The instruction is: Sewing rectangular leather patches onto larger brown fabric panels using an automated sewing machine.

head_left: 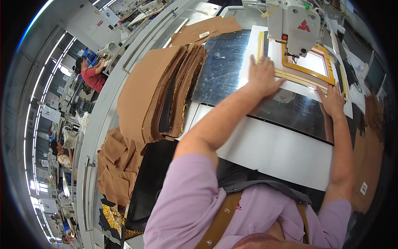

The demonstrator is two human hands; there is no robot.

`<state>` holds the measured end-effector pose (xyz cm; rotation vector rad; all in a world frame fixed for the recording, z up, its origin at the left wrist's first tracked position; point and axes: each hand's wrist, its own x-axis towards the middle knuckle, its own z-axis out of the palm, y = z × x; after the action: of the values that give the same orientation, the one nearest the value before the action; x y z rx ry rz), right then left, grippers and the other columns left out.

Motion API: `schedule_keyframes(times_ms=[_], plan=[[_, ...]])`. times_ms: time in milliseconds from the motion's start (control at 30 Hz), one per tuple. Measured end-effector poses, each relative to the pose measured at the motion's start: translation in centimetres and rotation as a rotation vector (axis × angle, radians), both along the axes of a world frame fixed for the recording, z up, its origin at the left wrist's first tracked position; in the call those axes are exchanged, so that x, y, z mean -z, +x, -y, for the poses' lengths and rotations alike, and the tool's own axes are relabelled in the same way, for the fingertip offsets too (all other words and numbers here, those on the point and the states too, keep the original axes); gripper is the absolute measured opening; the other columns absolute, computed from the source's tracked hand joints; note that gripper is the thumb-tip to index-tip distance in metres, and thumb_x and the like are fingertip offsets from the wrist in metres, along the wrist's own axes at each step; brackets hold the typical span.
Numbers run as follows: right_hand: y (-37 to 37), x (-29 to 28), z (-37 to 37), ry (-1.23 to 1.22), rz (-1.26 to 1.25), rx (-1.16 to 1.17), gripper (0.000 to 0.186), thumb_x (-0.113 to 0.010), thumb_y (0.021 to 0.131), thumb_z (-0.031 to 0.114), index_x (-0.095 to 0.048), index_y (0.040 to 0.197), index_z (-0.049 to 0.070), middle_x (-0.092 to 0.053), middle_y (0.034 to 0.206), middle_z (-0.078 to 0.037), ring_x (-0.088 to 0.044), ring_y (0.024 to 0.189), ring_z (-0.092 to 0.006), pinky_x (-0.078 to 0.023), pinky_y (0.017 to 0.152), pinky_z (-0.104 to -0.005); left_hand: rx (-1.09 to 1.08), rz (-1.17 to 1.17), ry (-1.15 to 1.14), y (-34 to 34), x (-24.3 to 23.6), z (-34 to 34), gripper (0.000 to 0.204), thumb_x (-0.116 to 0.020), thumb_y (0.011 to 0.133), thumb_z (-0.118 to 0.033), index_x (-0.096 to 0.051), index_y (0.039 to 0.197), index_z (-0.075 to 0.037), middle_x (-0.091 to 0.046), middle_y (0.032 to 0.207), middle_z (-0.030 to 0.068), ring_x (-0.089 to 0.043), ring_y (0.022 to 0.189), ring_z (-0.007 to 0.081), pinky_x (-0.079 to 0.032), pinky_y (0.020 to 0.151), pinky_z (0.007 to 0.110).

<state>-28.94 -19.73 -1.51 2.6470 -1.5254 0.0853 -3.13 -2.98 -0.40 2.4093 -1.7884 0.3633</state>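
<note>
My left hand [263, 75] lies flat with its fingers apart on the left edge of a white template sheet [247, 62]. Across the front of that sheet runs a strip with yellow and pink edging [292, 77]. My right hand [333, 101] rests palm down at the sheet's near right corner, fingers stretched out, beside an orange-yellow clamp frame [307, 69]. Neither hand grips anything. The white sewing machine head [295, 27] stands over the frame, its needle area [293, 57] inside the frame's left part. The sheet lies on a shiny metal plate [217, 62].
Stacked brown panels [149, 89] stand left of the plate, with another brown piece [207, 30] behind them. Loose brown scraps [118, 166] lie nearer me at the left. More brown material [368, 166] is at the far right. A person in red [94, 76] works beyond the table.
</note>
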Motion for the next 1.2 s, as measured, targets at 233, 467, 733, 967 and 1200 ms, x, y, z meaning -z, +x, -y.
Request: schedule_keyframes(times_ms=[233,467,733,967,1200], plan=[[-2.1,2.6,2.9,-0.105,0.081,0.177,0.094,-0.038,0.098,0.069,-0.036,0.151,-0.008,-0.027,0.162,-0.027,-0.021,0.153,-0.0376,-0.014,0.122,-0.0597,-0.632,-0.241,-0.329,17.5,-10.0,-15.6,0.044,-0.068,0.091,-0.05,-0.078,0.098,-0.008,-0.076,0.094,0.0137,-0.073,0.088,0.0312,-0.055,0.081,0.043],[-1.2,2.1,3.0,-0.069,0.068,0.148,0.088,-0.037,0.099,0.067,-0.041,0.15,-0.005,-0.033,0.161,-0.02,-0.024,0.152,-0.0356,-0.017,0.122,-0.0593,-0.649,-0.465,-0.139,27.6,-10.4,-24.3,0.031,-0.085,0.076,-0.031,-0.08,0.09,-0.004,-0.073,0.069,0.008,-0.068,0.061,0.0157,-0.054,0.058,0.031],[-0.8,2.5,3.2,-0.07,0.154,0.095,0.084,-0.042,0.1,0.064,-0.042,0.149,-0.004,-0.038,0.159,-0.019,-0.028,0.152,-0.0333,-0.019,0.122,-0.0562,-0.78,-0.445,-0.561,31.8,-7.6,-27.9,0.029,-0.084,0.072,-0.024,-0.077,0.088,-0.001,-0.074,0.079,0.0107,-0.07,0.071,0.019,-0.057,0.069,0.036],[-3.7,4.0,5.7,-0.235,0.44,0.102,0.076,-0.052,0.098,0.056,-0.048,0.143,-0.005,-0.042,0.154,-0.026,-0.04,0.143,-0.0379,-0.032,0.117,-0.046,0.142,-1.308,-0.966,18.1,-8.6,-17.0,0.004,-0.068,0.093,-0.002,-0.071,0.094,0.0,-0.065,0.079,0.001,-0.057,0.067,0.01,-0.045,0.064,0.023],[-3.6,0.6,-0.2,0.641,1.091,-0.086,0.074,-0.045,0.1,0.065,-0.069,0.118,-0.003,-0.073,0.095,-0.012,-0.066,0.08,-0.0161,-0.053,0.072,-0.0285,0.544,-1.306,-0.494,-6.5,-4.2,-10.8,0.003,-0.076,0.086,-0.004,-0.073,0.088,-0.004,-0.069,0.092,0.0001,-0.059,0.075,0.0059,-0.049,0.069,0.022]])
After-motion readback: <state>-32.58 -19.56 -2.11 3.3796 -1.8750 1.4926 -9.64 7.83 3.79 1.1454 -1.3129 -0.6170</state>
